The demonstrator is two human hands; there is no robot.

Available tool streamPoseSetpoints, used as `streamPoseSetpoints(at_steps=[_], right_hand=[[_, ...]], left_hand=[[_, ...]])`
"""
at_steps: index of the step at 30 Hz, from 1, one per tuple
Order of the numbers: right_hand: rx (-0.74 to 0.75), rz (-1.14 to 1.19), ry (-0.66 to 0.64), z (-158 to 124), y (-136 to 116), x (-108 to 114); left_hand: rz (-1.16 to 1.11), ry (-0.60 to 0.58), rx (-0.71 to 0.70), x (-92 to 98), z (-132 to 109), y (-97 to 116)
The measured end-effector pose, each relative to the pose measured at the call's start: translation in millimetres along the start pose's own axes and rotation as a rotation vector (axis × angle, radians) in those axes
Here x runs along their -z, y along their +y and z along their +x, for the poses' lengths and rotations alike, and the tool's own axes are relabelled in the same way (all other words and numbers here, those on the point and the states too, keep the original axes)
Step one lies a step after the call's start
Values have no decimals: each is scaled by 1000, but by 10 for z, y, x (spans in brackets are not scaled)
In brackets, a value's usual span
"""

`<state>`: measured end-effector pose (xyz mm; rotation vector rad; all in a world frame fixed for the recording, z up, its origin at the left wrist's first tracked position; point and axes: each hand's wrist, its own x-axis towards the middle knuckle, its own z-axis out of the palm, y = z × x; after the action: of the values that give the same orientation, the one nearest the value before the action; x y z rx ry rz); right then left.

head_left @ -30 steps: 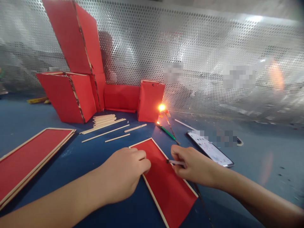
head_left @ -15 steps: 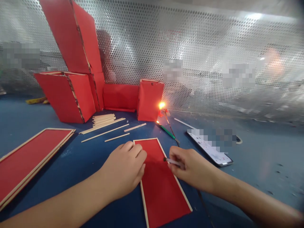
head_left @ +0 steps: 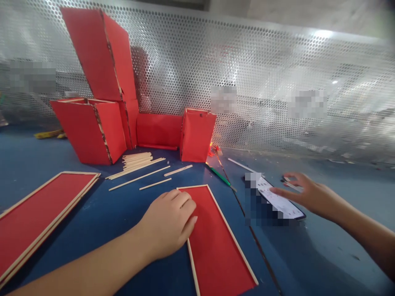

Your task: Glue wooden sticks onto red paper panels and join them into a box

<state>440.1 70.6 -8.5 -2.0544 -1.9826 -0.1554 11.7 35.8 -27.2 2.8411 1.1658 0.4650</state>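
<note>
My L hand lies palm-down on the left edge of the red panel, lower centre of frame, fingers loose, gripping nothing. R hand, centre right, is spread open over the phone; can't tell if it touches the screen. Loose sticks and red boxes sit upper left on the blue table.

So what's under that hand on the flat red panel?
The left hand lies on the near red panel, covering part of its left wooden edge. Under the panel is the blue table. Whether anything sits between palm and panel cannot be seen.
</note>
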Motion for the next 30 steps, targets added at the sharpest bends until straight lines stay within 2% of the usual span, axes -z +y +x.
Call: streamPoseSetpoints(at_steps=[4,9,14,19,30], right_hand=[[-176,28,-83,53,-123,-85],[-194,29,-168,230,-423,-75],[-172,-22,-199,394,-572,-92],[-169,-91,-205,425,-630,-98],[-163,-176,-198,455,-594,-132]], left_hand=[[-3,8,7,0,6,-1],[9,11,14,9,9,4],[20,17,13,25,15,6],[14,17,13,22,19,-7],[4,-2,16,14,18,1]])
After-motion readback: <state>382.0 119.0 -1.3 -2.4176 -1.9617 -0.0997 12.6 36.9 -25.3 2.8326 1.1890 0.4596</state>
